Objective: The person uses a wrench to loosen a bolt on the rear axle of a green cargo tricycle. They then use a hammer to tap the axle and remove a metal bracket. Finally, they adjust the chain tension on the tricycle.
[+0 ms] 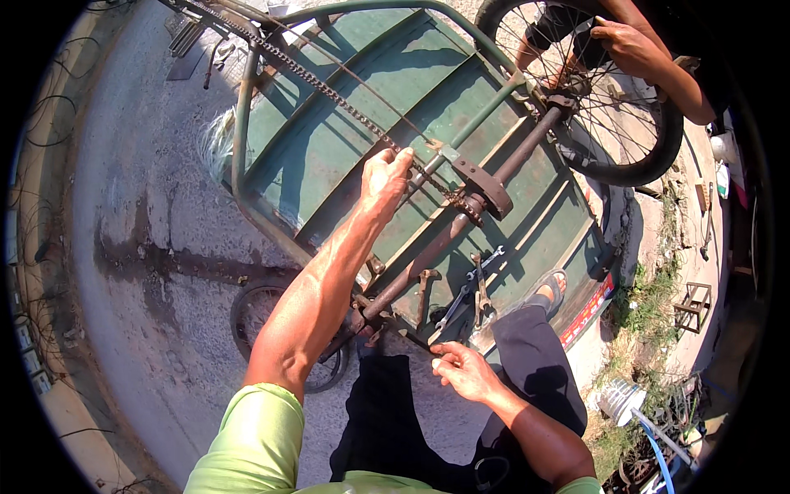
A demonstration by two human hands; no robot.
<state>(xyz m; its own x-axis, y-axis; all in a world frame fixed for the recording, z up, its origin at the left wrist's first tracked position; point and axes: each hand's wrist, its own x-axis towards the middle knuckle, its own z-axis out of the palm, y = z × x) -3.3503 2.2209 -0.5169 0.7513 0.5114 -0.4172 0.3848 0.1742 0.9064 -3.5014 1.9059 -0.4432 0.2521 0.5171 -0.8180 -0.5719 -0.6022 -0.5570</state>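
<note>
My left hand [385, 179] is closed on a bicycle-type drive chain [329, 90], which runs from the upper left down to a sprocket [476, 206] on the rusty axle [420, 267]. Beside the chain lie a thin rod and a dark brake-band-like housing [485, 189]. Near the axle's near end, my right hand [467, 372] has its fingers curled on the end of a dark bar [418, 339]; what the bar is cannot be made out. Several tools lie on the green metal panel [370, 66], among them a silver wrench [454, 309] and a rusty hammer-like tool [425, 295].
Another person's hand [629, 48] is by the large spoked wheel [605, 169] at upper right. A smaller wheel [255, 317] shows beneath my left arm. My sandaled foot [550, 290] rests on the panel. A small metal frame [694, 307] and a white bucket [619, 399] stand right.
</note>
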